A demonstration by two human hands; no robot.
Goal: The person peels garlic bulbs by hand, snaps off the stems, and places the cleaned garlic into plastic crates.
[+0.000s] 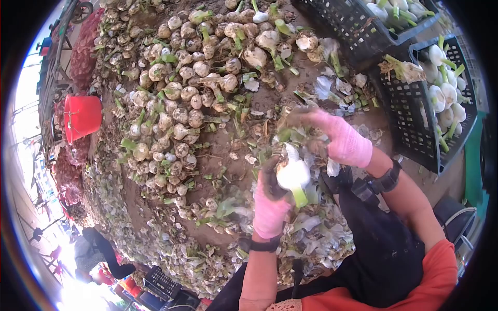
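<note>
A white garlic bulb with a short green stem pointing down lies in my left hand, its gloved fingers closed around the bulb's side. The pink glove is dark with dirt at the fingertips. Just above and to the right, my right hand wears a matching pink glove, fingers stretched leftward and thumb apart from them. Its fingertips are a little blurred by motion. Loose papery skin sticks up from the bulb between the two hands.
Many unpeeled garlic bulbs cover the ground ahead and left. Peeled skins pile around my legs. At right stands a black crate of cleaned garlic, with another crate behind it. A red bucket and a bent-over person are at left.
</note>
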